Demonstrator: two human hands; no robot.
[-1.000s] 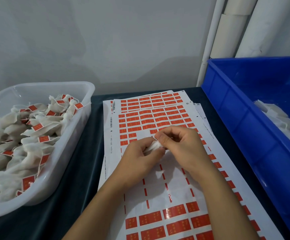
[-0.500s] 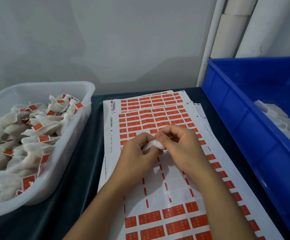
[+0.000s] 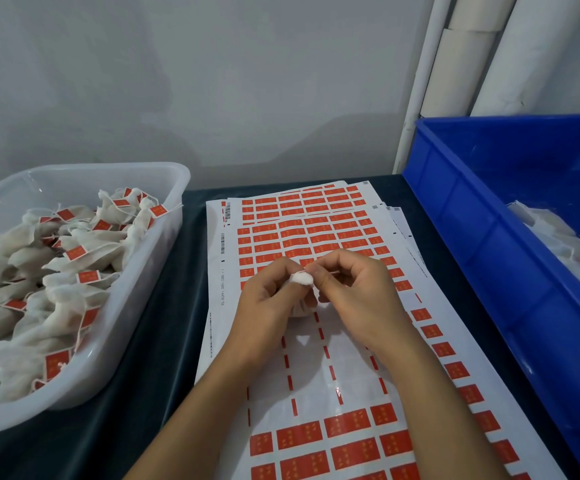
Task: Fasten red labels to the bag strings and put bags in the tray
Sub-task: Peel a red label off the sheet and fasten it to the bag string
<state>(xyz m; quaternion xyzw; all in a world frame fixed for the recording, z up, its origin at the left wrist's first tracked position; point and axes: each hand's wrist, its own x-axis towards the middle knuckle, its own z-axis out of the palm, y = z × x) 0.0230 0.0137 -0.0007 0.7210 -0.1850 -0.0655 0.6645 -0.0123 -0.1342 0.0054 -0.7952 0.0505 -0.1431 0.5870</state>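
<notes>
The clear tray already holds many bags with red labels. The left hand grips one small white bag over the label sheet; the right hand pinches its string (no label visible). More bags wait in the blue bin.

A dark-clothed table carries a clear tray, label sheets and a blue crate.
</notes>
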